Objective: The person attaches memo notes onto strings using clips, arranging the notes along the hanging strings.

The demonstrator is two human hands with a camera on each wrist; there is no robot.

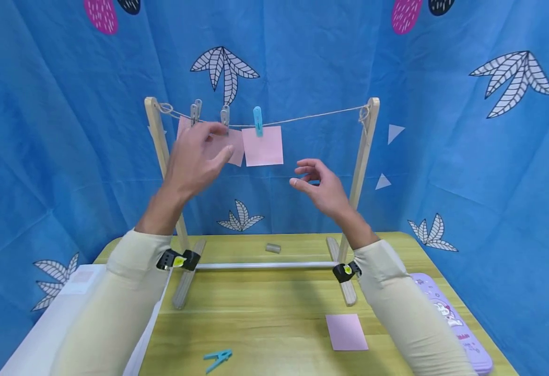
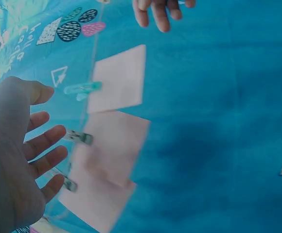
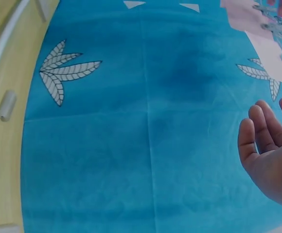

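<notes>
Three pink paper squares hang from a string tied between two wooden posts. A light-blue clothespin clips the rightmost square. Grey clothespins hold the other two, which overlap in the left wrist view. My left hand is raised in front of the left squares, partly covering them; its fingers are loosely bent and hold nothing. In mid-air, below and right of the rightmost square, my right hand has relaxed, curved fingers with nothing between them.
The right post stands behind my right wrist. On the table lie a blue clothespin, a pink square, a small grey cylinder and a purple case. A white bar joins the stand's feet.
</notes>
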